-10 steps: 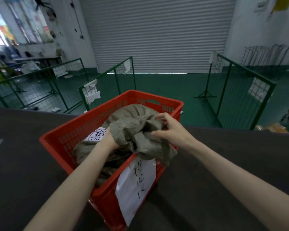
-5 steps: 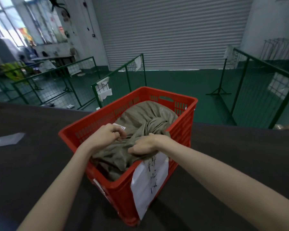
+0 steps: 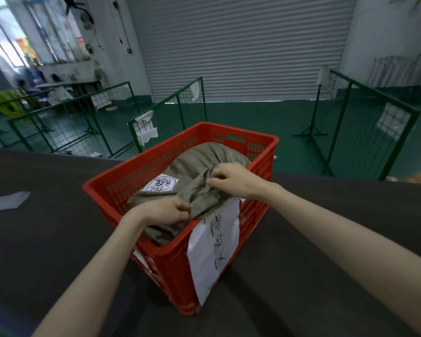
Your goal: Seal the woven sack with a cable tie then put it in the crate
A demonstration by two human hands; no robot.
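A grey-green woven sack [image 3: 195,164] lies inside a red plastic crate [image 3: 170,271] on a dark table. A white label with handwriting [image 3: 161,185] is stuck on the sack. My left hand [image 3: 167,211] grips the sack's loose end at the crate's near rim. My right hand [image 3: 231,178] pinches the bunched fabric a little farther in, over the crate's right side. The sack's end hangs slightly over the near rim. I see no cable tie; the bunched neck is hidden under my hands.
A white paper sheet with handwriting [image 3: 214,249] hangs on the crate's near corner. The dark table [image 3: 46,227] spreads all around the crate. Beyond it are green wire fence panels [image 3: 165,113] on a green floor and a grey roller door [image 3: 241,45].
The sack has sunk lower into the crate. My left hand has come to the near rim and my right hand has shifted back onto the bunched fabric, uncovering the white label.
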